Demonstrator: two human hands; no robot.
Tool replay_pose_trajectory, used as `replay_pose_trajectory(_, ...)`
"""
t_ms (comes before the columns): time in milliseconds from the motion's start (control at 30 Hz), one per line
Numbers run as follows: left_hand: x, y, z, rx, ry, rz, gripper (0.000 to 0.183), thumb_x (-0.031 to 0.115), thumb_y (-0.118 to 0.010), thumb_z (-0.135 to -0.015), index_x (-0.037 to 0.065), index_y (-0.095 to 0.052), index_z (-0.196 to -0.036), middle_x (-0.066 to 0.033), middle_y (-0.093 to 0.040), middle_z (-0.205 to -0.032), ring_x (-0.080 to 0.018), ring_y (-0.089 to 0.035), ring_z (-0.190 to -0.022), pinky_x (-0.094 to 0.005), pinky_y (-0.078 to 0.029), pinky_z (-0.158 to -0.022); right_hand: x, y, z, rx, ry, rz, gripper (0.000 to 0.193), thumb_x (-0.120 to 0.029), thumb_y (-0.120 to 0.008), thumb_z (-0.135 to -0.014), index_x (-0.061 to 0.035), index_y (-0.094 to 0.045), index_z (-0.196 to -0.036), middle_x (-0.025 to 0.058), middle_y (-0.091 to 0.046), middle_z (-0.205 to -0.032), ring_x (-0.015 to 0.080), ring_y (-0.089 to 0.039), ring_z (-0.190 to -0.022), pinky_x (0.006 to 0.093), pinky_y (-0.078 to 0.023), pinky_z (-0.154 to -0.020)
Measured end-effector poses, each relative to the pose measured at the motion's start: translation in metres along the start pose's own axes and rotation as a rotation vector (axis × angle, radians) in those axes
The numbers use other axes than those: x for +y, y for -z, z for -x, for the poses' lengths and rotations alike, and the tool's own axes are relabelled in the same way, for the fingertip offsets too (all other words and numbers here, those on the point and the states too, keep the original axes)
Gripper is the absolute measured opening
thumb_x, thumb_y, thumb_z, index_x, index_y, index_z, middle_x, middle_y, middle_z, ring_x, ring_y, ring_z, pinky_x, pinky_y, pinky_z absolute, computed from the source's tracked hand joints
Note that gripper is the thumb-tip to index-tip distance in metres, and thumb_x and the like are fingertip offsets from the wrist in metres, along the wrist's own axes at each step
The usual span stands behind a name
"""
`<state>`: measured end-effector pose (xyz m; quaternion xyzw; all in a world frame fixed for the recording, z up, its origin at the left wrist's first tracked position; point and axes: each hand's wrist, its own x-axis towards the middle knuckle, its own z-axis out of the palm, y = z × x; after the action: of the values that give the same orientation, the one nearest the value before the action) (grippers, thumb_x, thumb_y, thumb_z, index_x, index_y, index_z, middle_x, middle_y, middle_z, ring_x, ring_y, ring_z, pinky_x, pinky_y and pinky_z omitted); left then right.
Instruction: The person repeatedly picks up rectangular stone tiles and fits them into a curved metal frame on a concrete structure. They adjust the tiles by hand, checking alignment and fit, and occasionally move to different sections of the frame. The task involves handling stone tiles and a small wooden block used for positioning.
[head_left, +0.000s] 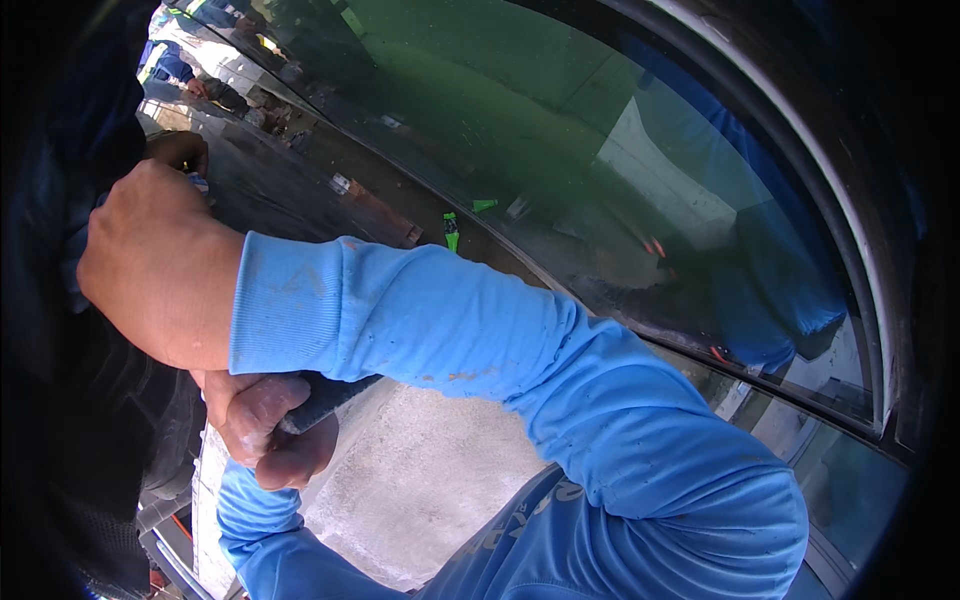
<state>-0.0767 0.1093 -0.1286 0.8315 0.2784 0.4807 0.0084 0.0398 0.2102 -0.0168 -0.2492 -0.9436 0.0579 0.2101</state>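
Observation:
My right arm, in a light blue sleeve, reaches across from the right. My right hand is bent at the wrist beside dark material at the left. Its fingers curl away from view, and what they grip is hidden. Below that wrist, my left hand is closed around a dark grey strip or bar with a fabric-like surface. The thumb presses along it, and its far end passes behind my right sleeve. Pale dust or paste marks the left fingers.
A large dark glass pane with a curved edge spans the top and right. Small green plastic pieces and a reddish block lie along its base. Pale concrete lies below my arms. People in reflective-striped clothing are at upper left.

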Motion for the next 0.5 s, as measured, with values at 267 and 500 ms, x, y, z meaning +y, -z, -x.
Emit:
replay_pose_trajectory(267, 0.002, -0.015, -0.006, 0.487, 0.151, -0.22, 0.064, 0.057, -0.037, -0.104, 0.008, -0.062, -0.072, -0.0138, -0.055, -0.062, -0.0233, -0.06, -0.058, -0.0352, -0.047, -0.055, 0.01, 0.014, 0.005, -0.015, 0.008, -0.001, 0.037, -0.032, -0.075, -0.087, -0.02, -0.076, -0.123, 0.0004, -0.074, -0.123, 0.0227, -0.067, -0.119, 0.0402, -0.05, -0.094)
replay_pose_trajectory(500, 0.005, -0.041, -0.022, 0.589, -0.076, -0.126, 0.065, 0.06, -0.035, -0.105, 0.012, -0.062, -0.07, -0.0131, -0.053, -0.06, -0.0215, -0.057, -0.055, -0.0332, -0.047, -0.053, 0.01, 0.011, -0.004, 0.093, 0.057, -0.044, 0.032, -0.029, -0.072, -0.085, -0.0107, -0.08, -0.11, 0.0105, -0.077, -0.101, 0.0339, -0.072, -0.101, 0.0703, -0.05, -0.088)
